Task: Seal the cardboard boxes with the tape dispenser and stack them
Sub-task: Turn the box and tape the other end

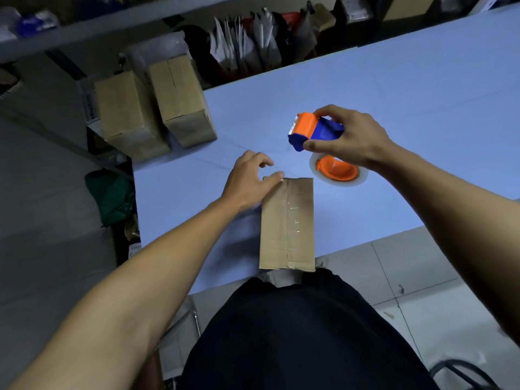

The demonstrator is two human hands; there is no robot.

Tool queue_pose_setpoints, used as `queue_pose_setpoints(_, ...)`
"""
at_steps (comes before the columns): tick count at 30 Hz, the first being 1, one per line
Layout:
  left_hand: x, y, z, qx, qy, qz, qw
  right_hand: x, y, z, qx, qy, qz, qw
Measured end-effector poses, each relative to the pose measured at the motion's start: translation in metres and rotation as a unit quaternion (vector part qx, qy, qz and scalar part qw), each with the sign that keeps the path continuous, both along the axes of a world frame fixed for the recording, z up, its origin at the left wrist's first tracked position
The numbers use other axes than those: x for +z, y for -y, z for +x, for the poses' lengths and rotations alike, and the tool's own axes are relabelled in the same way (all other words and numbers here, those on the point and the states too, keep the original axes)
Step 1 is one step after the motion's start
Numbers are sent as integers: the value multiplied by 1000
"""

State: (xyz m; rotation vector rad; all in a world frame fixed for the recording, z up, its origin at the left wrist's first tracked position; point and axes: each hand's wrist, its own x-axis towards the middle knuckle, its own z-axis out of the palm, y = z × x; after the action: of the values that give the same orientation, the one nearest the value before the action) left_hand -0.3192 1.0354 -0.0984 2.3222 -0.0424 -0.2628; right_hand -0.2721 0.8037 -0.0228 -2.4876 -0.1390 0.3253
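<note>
A narrow cardboard box [287,223] lies on the pale blue table [394,94] near its front edge, with clear tape running along its top seam. My left hand [250,178] rests at the box's far left corner, its thumb pressing the tape end there. My right hand [349,139] grips the blue and orange tape dispenser [312,130] just above the table, beyond the box to the right. The dispenser's tape roll with its orange hub [337,171] shows below my right hand.
Two taller cardboard boxes [129,114] [183,99] stand side by side at the table's far left corner. Shelves with bags and papers [244,43] run behind the table. A green bag [109,192] lies on the floor to the left.
</note>
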Motion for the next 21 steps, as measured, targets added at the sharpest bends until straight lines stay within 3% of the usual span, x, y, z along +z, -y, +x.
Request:
queue_pose_setpoints(3, 13, 12, 13, 72, 8, -40, 997, 3, 1, 9, 26, 2, 8, 1000)
queue_pose_setpoints(6, 31, 28, 27, 133, -92, -152, 975, 7, 3, 17, 50, -2, 34, 998)
queue_pose_setpoints(10, 55, 40, 35, 165, -250, -338, 892, 12, 4, 21, 74, -2, 64, 995)
queue_pose_setpoints(13, 58, 40, 37, 182, -299, -403, 846, 12, 4, 23, 83, -1, 75, 994)
queue_pose_setpoints(21, 59, 35, 39, 187, -245, -377, 873, 11, 6, 22, 105, -3, 75, 992)
